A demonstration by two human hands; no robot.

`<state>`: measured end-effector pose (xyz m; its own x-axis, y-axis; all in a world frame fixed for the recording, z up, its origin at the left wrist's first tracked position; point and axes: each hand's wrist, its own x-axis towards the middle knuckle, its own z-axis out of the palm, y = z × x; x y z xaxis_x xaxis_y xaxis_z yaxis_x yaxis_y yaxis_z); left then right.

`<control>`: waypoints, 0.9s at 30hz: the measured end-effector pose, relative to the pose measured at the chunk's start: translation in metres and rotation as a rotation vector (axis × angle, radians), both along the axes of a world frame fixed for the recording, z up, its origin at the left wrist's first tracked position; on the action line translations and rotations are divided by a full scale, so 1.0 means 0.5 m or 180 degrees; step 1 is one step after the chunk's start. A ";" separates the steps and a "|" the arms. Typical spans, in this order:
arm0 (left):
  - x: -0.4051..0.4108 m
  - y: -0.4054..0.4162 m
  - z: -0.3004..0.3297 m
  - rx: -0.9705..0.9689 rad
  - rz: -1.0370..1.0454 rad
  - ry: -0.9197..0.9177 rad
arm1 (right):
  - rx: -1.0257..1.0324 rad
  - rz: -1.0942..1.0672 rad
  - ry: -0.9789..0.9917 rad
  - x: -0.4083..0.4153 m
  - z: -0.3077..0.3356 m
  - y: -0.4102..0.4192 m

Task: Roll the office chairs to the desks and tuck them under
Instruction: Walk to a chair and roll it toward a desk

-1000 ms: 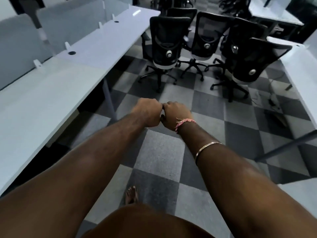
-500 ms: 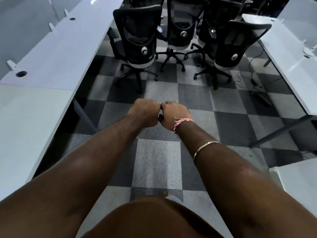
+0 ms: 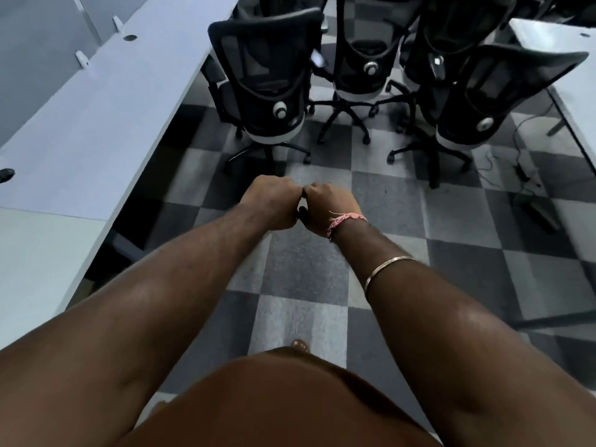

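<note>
Hands: my left hand (image 3: pixel 272 201) and right hand (image 3: pixel 327 206) are both balled into fists, knuckles touching, held out in front of me at arm's length. They hold nothing that I can make out; a small dark patch shows between them, too small to tell what it is.
Wrists: a pink thread band (image 3: pixel 345 219) at my right wrist, a thin metal bangle (image 3: pixel 387 269) further up that forearm.
Change: over the last second I have walked forward down the aisle with my fists kept together the same way; the chairs, which sat well ahead, now stand near, just beyond my knuckles.
Chairs: four black mesh-backed office chairs cluster in the aisle with their backs to me. The nearest chair (image 3: pixel 267 79) is just beside the left surface; another chair (image 3: pixel 493 91) stands to the right, two more behind them.
Surfaces: the long white surface (image 3: pixel 96 124) runs along my left, and a second surface (image 3: pixel 554 59) edges in on the right.
Floor: grey checkered carpet tiles (image 3: pixel 306 275); a loose cable (image 3: pixel 529 175) lies near the right-hand chair's wheels.
Meaning: no chair is tucked in yet. I judge I am close enough to unclench and take the nearest backrest, then turn it toward the left surface.
</note>
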<state>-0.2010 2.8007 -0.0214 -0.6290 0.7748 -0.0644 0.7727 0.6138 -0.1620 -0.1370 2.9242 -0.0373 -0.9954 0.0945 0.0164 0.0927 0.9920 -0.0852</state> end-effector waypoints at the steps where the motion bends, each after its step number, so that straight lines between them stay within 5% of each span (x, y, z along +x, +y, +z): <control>1: -0.036 0.020 0.005 -0.0034 0.0059 -0.0047 | 0.0018 0.0030 -0.0037 -0.040 0.004 0.023; 19: -0.793 0.229 -0.052 0.0069 0.0141 -0.0376 | 0.0084 0.0136 -0.0325 -0.812 -0.050 0.229; 27: -1.103 0.318 -0.004 0.0248 0.0130 -0.0067 | 0.0017 -0.0025 0.0097 -1.116 -0.014 0.315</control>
